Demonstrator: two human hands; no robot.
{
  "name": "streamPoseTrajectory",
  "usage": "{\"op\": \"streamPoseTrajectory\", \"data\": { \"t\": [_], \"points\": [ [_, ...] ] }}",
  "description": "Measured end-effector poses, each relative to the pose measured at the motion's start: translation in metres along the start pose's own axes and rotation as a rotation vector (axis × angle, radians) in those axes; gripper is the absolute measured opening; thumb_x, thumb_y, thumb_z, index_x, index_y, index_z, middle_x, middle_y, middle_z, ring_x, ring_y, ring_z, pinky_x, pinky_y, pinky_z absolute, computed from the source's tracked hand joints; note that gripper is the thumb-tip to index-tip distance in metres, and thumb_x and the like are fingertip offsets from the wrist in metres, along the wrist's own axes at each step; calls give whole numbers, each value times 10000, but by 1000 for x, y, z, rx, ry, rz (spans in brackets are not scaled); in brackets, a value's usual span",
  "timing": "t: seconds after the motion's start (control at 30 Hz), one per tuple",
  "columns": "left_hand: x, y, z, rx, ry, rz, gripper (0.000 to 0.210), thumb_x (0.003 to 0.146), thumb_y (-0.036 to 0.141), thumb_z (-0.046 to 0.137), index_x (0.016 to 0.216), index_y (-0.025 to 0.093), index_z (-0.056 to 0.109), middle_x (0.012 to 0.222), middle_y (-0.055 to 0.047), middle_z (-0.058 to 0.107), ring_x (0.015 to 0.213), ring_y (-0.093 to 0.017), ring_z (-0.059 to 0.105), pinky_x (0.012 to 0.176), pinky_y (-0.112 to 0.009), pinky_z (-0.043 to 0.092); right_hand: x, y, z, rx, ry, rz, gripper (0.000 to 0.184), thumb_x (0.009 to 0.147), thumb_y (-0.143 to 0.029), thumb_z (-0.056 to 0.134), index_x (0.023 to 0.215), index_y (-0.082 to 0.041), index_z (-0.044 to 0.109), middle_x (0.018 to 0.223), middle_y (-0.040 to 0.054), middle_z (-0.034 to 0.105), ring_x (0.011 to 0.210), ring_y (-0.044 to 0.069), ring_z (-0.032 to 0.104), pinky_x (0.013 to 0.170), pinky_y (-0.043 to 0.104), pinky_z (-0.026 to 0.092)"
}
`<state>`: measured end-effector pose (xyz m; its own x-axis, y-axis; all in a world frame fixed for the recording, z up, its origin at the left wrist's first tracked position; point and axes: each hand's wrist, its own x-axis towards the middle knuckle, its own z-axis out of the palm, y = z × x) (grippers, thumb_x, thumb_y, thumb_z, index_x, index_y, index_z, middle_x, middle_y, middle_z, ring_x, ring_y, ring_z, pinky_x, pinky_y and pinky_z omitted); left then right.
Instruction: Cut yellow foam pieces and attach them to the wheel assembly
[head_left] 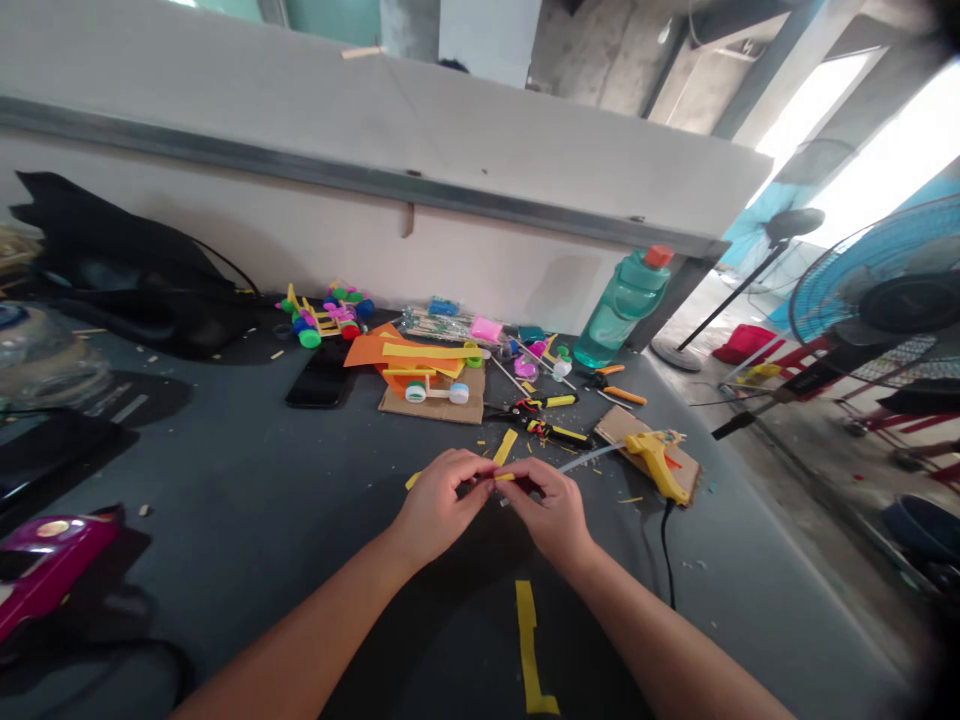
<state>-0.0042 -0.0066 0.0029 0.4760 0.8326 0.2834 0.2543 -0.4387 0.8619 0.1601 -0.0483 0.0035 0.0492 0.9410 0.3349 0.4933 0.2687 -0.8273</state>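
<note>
My left hand (442, 505) and my right hand (551, 510) meet over the dark table, fingertips pinched together. Between them is a small yellow strip (505, 477), perhaps paper or foam; much of it is hidden by the fingers. Just beyond my fingertips lies another yellow strip (507, 444). A longer, bent yellow strip (528, 645) rests below my hands, between the forearms. To the right, a yellow glue gun (658, 466) lies on a cardboard piece (616, 425), with a pale glue stick (589, 458) extending from its rear towards my right hand.
Pliers with yellow-black handles (559, 434) lie ahead, near cardboard (394, 400) bearing orange sheets (367, 347) and a small wheeled model (431, 390). A phone (319, 378) is left of these. A green bottle (619, 310) stands by the wall. A magenta device (56, 560) sits left.
</note>
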Motion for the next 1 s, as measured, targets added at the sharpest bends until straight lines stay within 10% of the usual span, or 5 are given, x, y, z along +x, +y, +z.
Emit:
{"op": "streamPoseTrajectory", "data": {
  "t": [0.4,1.0],
  "points": [
    [1,1,-2,84,0,-43,158,852,284,549,813,214,685,799,-31,669,812,-188,582,752,-289,423,1,2,2,39,59,95,86,785,-273,630,765,-210,685,720,14,687,623,153,604,579,246,460],
    [8,3,-3,-518,129,-423,213,764,326,625,889,159,671,847,-44,671,784,-167,611,697,-271,506,6,10,-3,45,61,220,201,849,-347,544,756,-200,644,648,7,662,581,152,578,541,240,427]
  ]
}}
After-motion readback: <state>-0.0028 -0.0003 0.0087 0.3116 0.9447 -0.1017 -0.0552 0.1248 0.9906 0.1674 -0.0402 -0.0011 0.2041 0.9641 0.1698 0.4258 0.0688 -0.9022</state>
